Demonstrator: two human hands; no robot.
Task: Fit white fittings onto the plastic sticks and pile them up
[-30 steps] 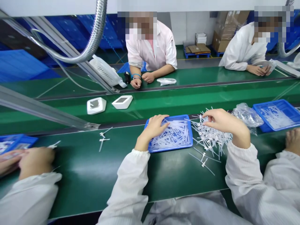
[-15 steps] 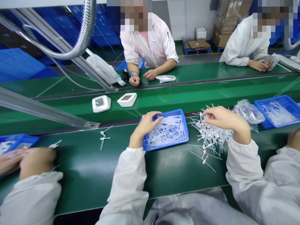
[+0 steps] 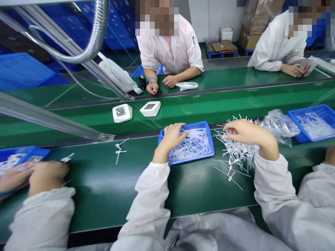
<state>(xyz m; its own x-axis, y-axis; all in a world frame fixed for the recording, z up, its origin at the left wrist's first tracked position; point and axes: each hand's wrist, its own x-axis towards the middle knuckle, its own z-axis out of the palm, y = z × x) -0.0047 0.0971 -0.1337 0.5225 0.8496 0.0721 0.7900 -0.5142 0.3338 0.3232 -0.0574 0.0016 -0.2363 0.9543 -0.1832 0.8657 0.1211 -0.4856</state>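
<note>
My left hand (image 3: 173,137) lies over the left side of a blue tray (image 3: 192,162) full of thin white plastic strips (image 3: 195,143). Its fingers reach past the tray's inner edge, with the thumb apart over the strips. My right hand (image 3: 242,131) hovers at a loose pile of white strips with small white clips (image 3: 239,153) on the green bench. Those fingers are curled in toward the thumb; whatever they may hold is too small to make out. A few clipped strips (image 3: 230,176) lie in front of the pile.
Two white devices with screens (image 3: 122,113) sit on the green belt (image 3: 199,104). Crumpled clear plastic (image 3: 280,125) and another blue tray (image 3: 314,137) are at right. A co-worker's hands (image 3: 39,174) work at left; other people lean on the far bench.
The view shifts slightly, so most things appear farther right. The two white devices have moved right along the belt. My hands stay almost in place at the tray and the pile.
</note>
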